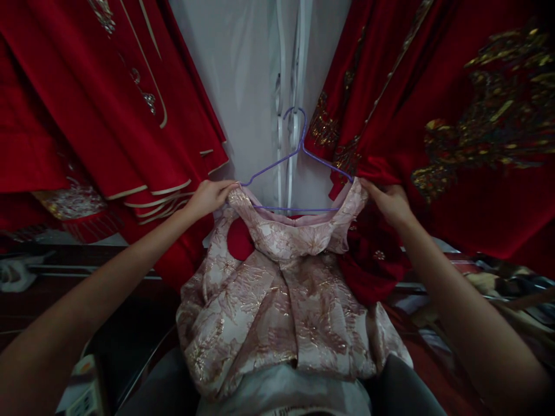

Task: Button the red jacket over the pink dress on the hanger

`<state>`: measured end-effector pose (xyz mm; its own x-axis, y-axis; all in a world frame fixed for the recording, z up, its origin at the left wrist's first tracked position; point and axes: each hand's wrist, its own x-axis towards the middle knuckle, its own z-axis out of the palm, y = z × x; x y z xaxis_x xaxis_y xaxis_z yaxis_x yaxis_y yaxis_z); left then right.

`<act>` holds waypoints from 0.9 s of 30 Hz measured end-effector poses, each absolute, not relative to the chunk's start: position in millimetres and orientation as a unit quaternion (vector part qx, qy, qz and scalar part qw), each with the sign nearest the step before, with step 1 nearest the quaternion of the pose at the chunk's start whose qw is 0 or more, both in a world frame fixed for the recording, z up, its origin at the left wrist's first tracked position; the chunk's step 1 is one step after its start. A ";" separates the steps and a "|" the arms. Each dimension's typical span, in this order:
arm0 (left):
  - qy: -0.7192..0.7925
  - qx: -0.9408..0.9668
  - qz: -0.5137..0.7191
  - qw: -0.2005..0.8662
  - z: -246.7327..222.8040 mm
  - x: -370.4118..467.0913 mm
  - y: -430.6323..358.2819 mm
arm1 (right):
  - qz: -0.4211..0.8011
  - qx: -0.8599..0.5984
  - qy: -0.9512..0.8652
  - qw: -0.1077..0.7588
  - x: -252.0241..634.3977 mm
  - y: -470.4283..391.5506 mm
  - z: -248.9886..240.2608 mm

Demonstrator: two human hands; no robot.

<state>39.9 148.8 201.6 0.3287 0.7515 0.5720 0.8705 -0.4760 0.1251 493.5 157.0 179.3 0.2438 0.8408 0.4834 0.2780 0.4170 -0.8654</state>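
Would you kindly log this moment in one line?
left hand: pinching pink-gold patterned dress, shoulder | right hand: pinching opposite shoulder | thin purple hanger: spanning both shoulders

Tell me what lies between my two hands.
In the head view, the purple hanger and the neckline of the pale patterned dress lie between the left hand and right hand.

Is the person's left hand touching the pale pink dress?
Touching. The head view shows the left hand pinching the dress at one shoulder, no gap between them.
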 end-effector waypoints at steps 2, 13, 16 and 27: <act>-0.522 -0.796 -0.275 0.133 196.9 35.1 142.6 | 0.271 -0.475 -0.525 0.652 496.7 161.4 176.2; -0.512 -0.845 -0.151 0.036 157.6 14.6 94.5 | 0.416 -0.475 -0.441 0.637 508.2 115.1 139.8; -0.478 -0.871 -0.111 -0.013 156.8 27.0 82.5 | 0.452 -0.495 -0.424 0.609 520.8 109.8 133.3; -0.333 -0.908 -0.246 0.063 192.8 113.2 95.7 | 0.489 -0.536 -0.599 0.339 533.4 35.4 158.1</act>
<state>113.2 95.7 192.8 0.6576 0.5737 0.4883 0.6360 -0.7702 0.0484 533.4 35.4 158.1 -0.1948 0.9737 -0.1186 0.3111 -0.0533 -0.9489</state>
